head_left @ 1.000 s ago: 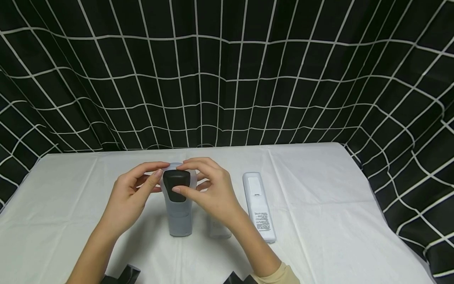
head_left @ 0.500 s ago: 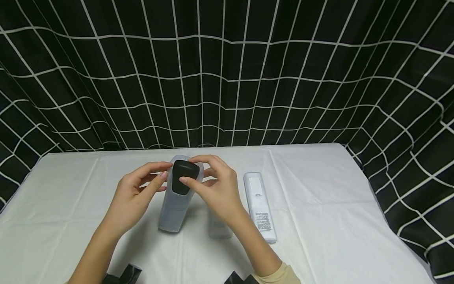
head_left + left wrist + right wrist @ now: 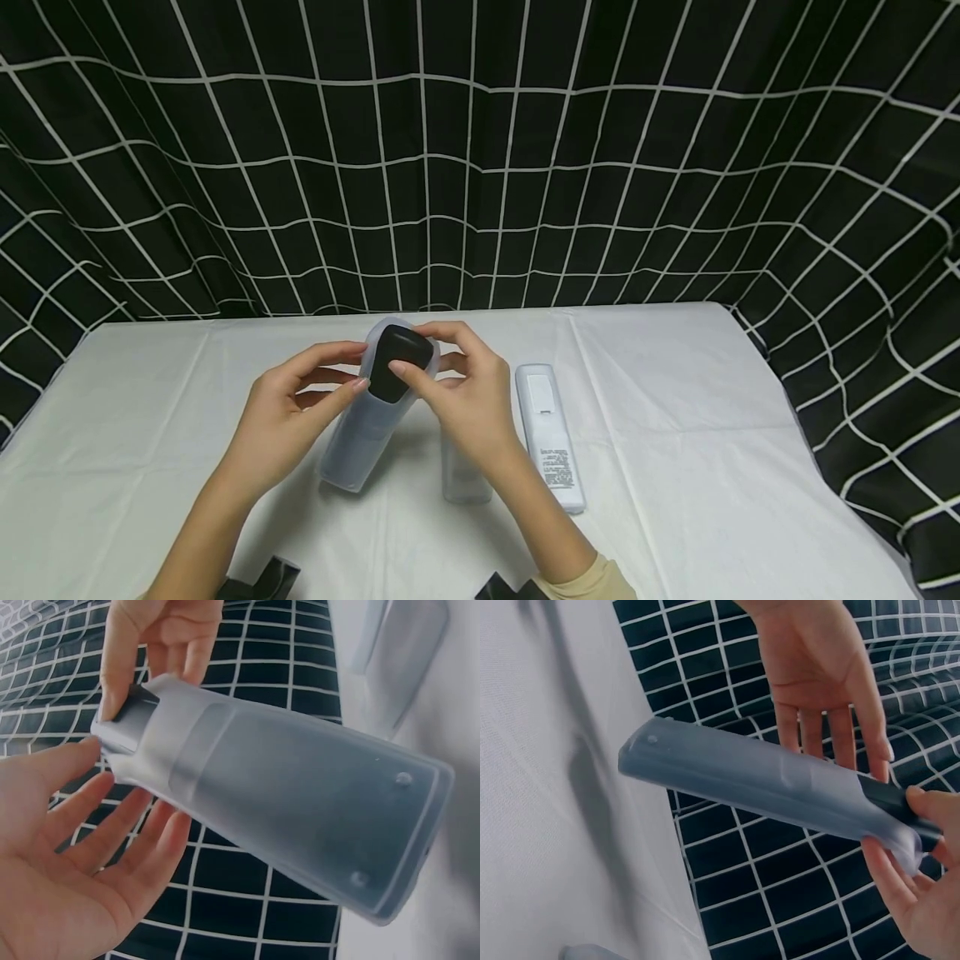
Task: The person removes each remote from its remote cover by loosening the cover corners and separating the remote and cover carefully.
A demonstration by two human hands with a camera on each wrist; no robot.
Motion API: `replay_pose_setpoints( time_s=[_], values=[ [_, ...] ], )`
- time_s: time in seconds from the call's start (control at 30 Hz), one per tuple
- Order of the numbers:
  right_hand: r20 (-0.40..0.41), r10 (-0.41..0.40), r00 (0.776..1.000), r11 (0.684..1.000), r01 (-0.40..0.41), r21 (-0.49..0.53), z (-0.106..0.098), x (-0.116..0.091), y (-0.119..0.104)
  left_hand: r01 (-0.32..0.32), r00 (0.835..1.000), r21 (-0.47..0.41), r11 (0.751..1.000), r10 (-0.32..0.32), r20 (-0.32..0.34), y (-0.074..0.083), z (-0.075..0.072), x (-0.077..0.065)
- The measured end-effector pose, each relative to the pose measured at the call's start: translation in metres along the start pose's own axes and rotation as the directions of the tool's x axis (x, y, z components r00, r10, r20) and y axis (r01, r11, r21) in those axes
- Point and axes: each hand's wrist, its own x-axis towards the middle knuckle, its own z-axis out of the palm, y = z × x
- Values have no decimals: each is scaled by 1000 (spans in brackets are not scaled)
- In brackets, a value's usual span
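Note:
A black remote control [image 3: 392,382] sits in a translucent silicone cover [image 3: 358,446], its black end bare at the cover's upper opening. My right hand [image 3: 471,387] grips that end, thumb on the black surface and fingers round the far edge. At the left edge of the cover, my left hand [image 3: 288,408] holds with thumb and fingertips. In the left wrist view the cover [image 3: 300,795] shows its broad side and two small round bumps near the closed end. The right wrist view shows the cover [image 3: 742,769] edge-on, raised off the cloth, with the left fingers partly behind it.
A white remote control [image 3: 546,433] lies on the white tablecloth [image 3: 697,467] to the right, its battery lid and printed label facing up. Beside my right forearm lies a second translucent cover [image 3: 463,477], partly hidden. A black curtain with white grid lines [image 3: 480,192] hangs behind.
The covered remote has tilted, its lower end swinging left and its upper end moving up and right. My right hand has risen slightly with it; my left thumb has slid a little along the edge.

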Motion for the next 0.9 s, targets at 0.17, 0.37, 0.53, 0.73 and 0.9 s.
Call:
replay_pose_setpoints(
  time_s=[0.17, 0.37, 0.53, 0.73, 0.9],
  values=[
    [-21, -2, 1000, 1000, 3, 26, 0, 0, 1, -11, 1000, 11, 1000, 11, -1, 0, 1, -1],
    [-59, 12, 998, 995, -6, 100, 1, 1, 3, -53, 998, 78, 996, 54, -11, -2, 2, 0],
    [-82, 32, 996, 988, -19, 154, 0, 2, 4, -62, 998, 159, 985, 63, 0, -4, 1, 0],
    [-126, 50, 991, 982, -26, 186, -1, 3, 5, -72, 997, 261, 963, 60, 55, -6, -1, 0],
    [-143, 84, 986, 969, -47, 244, 0, 3, 6, -90, 994, 326, 941, 65, 87, -8, -3, 0]
  ],
)
